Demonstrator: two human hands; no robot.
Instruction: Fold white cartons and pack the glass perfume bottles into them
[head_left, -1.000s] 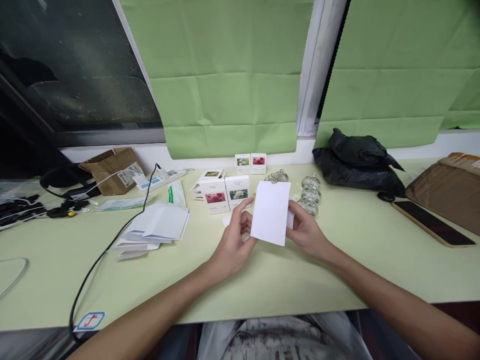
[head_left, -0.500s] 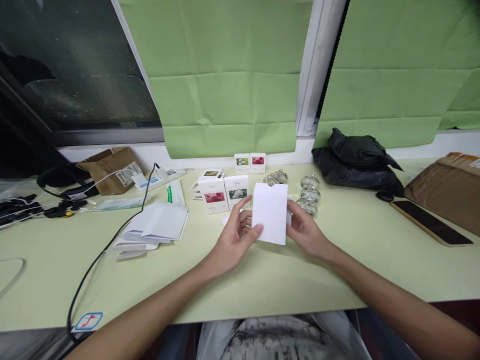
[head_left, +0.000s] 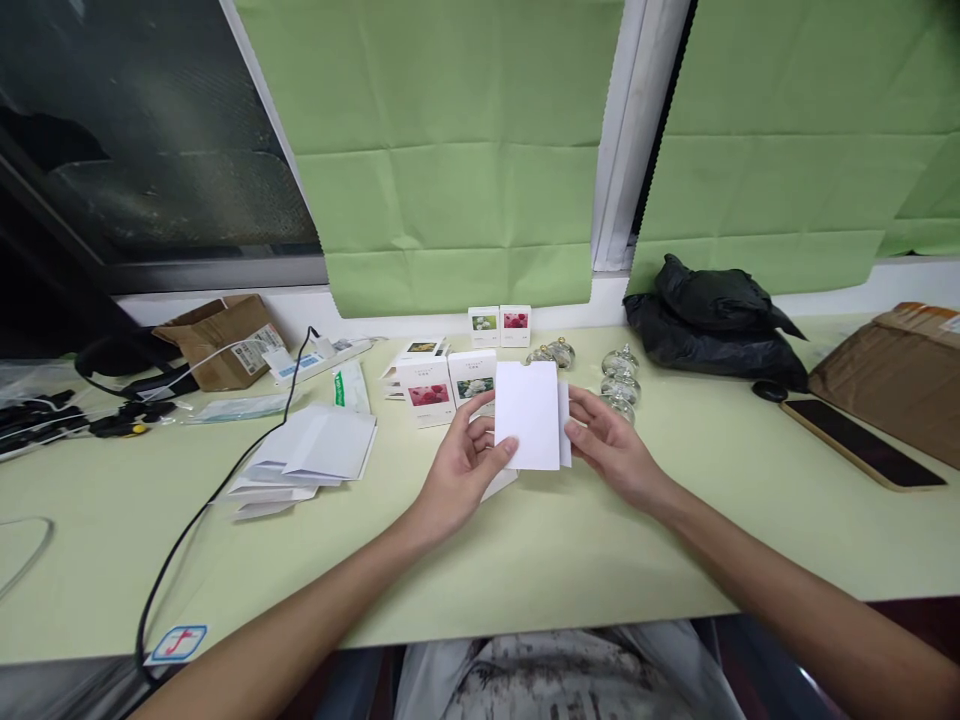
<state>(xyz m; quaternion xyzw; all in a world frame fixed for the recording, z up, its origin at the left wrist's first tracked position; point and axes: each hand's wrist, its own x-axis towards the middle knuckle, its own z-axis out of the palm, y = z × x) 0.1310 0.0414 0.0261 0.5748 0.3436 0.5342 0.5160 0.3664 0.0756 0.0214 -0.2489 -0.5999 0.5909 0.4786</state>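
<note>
A folded white paper box [head_left: 527, 416] is held up over the table, its plain side towards me. My left hand [head_left: 466, 460] grips its left edge, thumb on the front and the other fingers behind. My right hand [head_left: 611, 445] pinches a narrow side flap [head_left: 565, 425] at the right edge. Just behind my left hand stand a white box with a pink flower picture [head_left: 428, 393] and a white box with a white flower picture [head_left: 473, 377]. Several ornate glass jars [head_left: 620, 375] stand behind my right hand.
Flat folded white boxes [head_left: 315, 445] lie in a pile at left. Two small boxes [head_left: 500, 326] stand by the window wall. Further left are a cardboard carton [head_left: 225, 340] and a black cable [head_left: 202, 515]. A black plastic bag [head_left: 716, 325], a phone [head_left: 862, 445] and another carton [head_left: 892, 380] lie at right.
The white paper box has shifted slightly left and up with both hands. More of its right side flap now shows, with my right fingers on it.
</note>
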